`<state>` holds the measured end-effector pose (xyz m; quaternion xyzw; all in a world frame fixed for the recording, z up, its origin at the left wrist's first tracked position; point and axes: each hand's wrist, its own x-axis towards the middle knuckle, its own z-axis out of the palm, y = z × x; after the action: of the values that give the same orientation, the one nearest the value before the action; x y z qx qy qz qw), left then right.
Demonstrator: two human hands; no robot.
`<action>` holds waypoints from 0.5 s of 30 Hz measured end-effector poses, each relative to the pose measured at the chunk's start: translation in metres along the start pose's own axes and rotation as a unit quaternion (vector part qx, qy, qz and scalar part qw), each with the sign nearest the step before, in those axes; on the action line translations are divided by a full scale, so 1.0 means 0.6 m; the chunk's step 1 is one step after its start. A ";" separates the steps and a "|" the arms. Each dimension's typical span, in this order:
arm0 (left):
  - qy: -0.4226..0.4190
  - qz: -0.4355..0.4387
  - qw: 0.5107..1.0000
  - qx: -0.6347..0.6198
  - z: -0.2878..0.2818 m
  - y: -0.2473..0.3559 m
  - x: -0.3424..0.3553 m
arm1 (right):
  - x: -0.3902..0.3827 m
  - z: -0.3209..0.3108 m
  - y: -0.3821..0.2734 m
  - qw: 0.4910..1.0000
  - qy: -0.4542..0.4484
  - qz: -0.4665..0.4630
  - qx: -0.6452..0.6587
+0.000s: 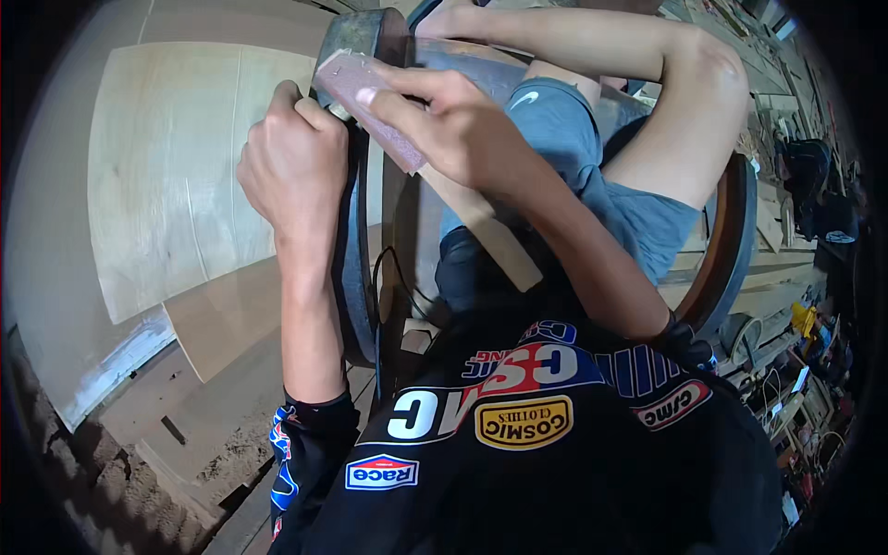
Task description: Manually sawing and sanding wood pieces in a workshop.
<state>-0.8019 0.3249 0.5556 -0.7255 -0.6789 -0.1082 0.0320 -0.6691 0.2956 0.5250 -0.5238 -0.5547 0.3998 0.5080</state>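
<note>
My right hand [453, 125] grips a wooden stick [486, 227] with reddish-brown sandpaper [393, 134] wrapped round its upper part. My thumb presses on the paper's face, and the stick's bare end points down toward my body. The wrapped end lies over a dark, curved wooden piece [365, 37]; whether it touches cannot be made out. Just left of that piece, my left hand [296, 162] is closed in a fist. Something small and pale shows at its thumb side, but most of what it holds is hidden.
A bent leg [666, 111] stretches across the upper right. Beside it stands another curved wooden piece [726, 250]. Pale wooden sheets [166, 166] lie at left, above sandy ground [102, 472]. A thin black cable [398, 268] hangs near my left forearm. Timber and clutter [786, 370] fill the right side.
</note>
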 end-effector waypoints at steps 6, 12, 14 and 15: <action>0.037 0.016 0.999 -0.024 0.008 -0.006 0.000 | 0.029 0.009 -0.011 0.996 -0.032 0.052 -0.058; 0.058 0.019 0.998 -0.036 0.009 -0.007 -0.003 | 0.013 0.009 -0.016 0.993 -0.011 0.066 -0.095; 0.022 0.004 0.999 -0.043 -0.001 -0.014 0.004 | 0.062 0.013 -0.017 0.989 -0.097 0.087 -0.067; 0.026 0.004 0.999 -0.045 0.002 -0.014 0.007 | 0.056 0.008 -0.014 0.991 -0.095 0.085 -0.043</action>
<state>-0.8100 0.3296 0.5543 -0.7262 -0.6691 -0.1570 0.0174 -0.6732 0.3281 0.5375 -0.5504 -0.5705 0.4649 0.3942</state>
